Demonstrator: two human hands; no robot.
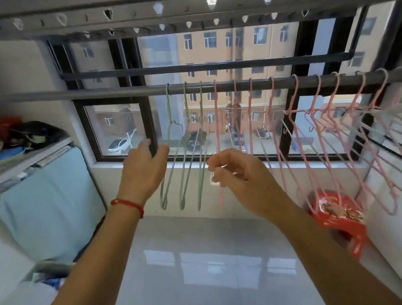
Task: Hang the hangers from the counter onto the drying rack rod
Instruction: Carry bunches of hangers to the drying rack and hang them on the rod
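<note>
A dark drying rack rod [119, 92] runs across the view in front of the window. Three green hangers [185, 177] hang on it near the middle, and several pink hangers [297, 145] hang to their right. My left hand [144, 170] is raised with fingers spread, just left of the leftmost green hanger and holding nothing. My right hand [234, 171] hovers with fingers loosely curled beside the rightmost green hanger and the first pink one; whether its fingertips touch a hanger is unclear.
An upper rack bar with holes [185, 8] spans the top. A counter [29, 155] at the left carries clutter, above a light blue panel [51, 201]. A red plastic stool [338, 219] stands at the lower right on the glossy white floor [215, 270].
</note>
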